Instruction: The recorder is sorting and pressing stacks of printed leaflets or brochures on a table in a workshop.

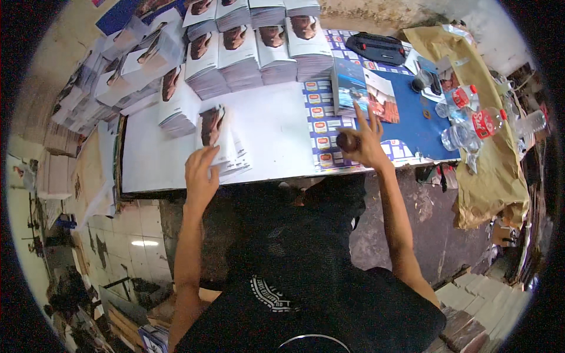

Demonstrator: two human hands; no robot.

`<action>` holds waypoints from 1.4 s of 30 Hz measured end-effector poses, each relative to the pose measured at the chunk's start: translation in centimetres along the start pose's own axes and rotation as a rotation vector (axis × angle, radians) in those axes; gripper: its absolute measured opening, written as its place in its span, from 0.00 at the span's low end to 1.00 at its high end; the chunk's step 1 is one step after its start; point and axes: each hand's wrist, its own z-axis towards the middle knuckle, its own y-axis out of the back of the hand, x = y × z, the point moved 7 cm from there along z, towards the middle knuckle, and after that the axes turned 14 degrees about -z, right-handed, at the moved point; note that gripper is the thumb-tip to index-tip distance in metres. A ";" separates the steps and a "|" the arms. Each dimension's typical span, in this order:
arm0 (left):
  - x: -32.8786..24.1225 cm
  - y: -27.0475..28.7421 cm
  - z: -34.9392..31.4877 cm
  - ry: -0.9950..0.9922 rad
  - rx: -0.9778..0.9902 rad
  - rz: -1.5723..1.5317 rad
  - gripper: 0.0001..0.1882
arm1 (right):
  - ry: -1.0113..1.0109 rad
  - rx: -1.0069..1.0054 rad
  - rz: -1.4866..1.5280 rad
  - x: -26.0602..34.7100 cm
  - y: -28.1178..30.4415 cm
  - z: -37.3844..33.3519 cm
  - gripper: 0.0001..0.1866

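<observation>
On the table's white surface, a loose, low pile of printed booklets (pixel 213 126) with a dark-haired picture on the cover lies slightly fanned. My left hand (pixel 201 175) rests at the pile's near left edge, fingers bent onto it. Farther right, my right hand (pixel 372 144) is raised over the patterned sheet. It holds a dark brown, rounded object (pixel 348 141) at the thumb side, while other fingers stretch forward; the object's exact kind is unclear. Just beyond these fingers lie a blue picture card (pixel 349 88) and a reddish picture sheet (pixel 382 97).
Tall booklet stacks (pixel 238 53) line the far side, with wrapped bundles (pixel 144 62) to the left. A black pouch (pixel 376 49) lies at the back. Plastic bottles (pixel 485 123) and brown paper (pixel 494 194) occupy the right end. The table's front edge (pixel 271 179) runs before me.
</observation>
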 end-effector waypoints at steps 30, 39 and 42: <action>-3.6 -13.6 -0.8 0.360 0.240 -0.134 0.34 | -0.810 0.370 1.084 -1.6 -14.5 -21.3 0.08; -3.2 -14.6 -0.2 0.494 0.194 -0.482 0.31 | -0.490 0.301 1.057 4.0 -7.4 -8.7 0.22; -1.7 -17.0 -0.3 0.625 0.261 -0.677 0.34 | -0.486 0.385 0.677 6.2 -3.9 -3.7 0.24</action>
